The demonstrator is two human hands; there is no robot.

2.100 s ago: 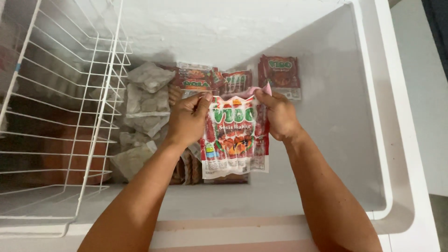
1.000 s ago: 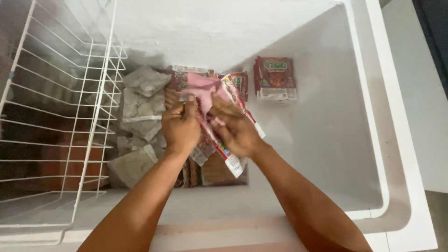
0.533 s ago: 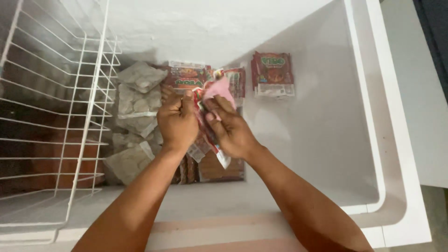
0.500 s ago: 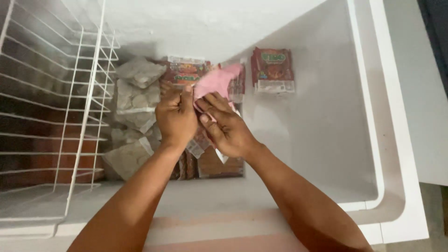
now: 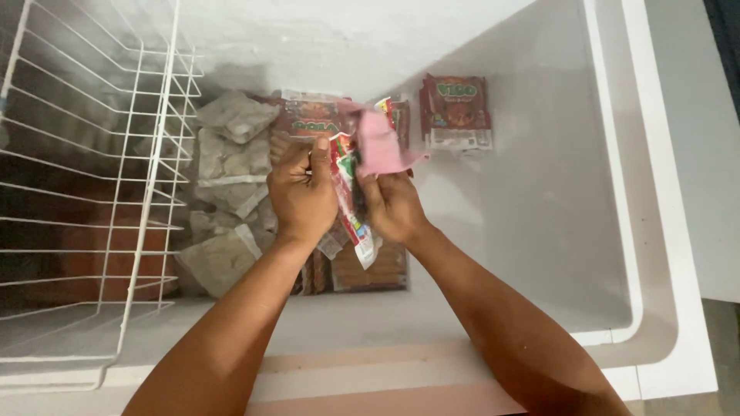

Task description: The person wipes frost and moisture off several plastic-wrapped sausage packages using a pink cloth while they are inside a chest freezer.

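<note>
I look down into an open white chest freezer (image 5: 539, 231). Both hands hold one red and green printed food packet (image 5: 351, 196), turned edge-on and partly folded. My left hand (image 5: 302, 192) grips its left side with the thumb up. My right hand (image 5: 391, 204) grips the right side, where the pink back of the packet (image 5: 376, 142) shows above the fingers. Below the hands lie more red packets (image 5: 374, 270) on the freezer floor. Another red packet (image 5: 456, 113) lies flat at the back right.
A white wire basket (image 5: 92, 192) hangs in the freezer's left part. Several grey frosted bags (image 5: 227, 166) are stacked beside it, left of my hands. The freezer's white rim (image 5: 655, 231) runs down the right side.
The packet faced me flat two seconds ago; both hands have since twisted and folded it so its pink back shows. The hands came closer together.
</note>
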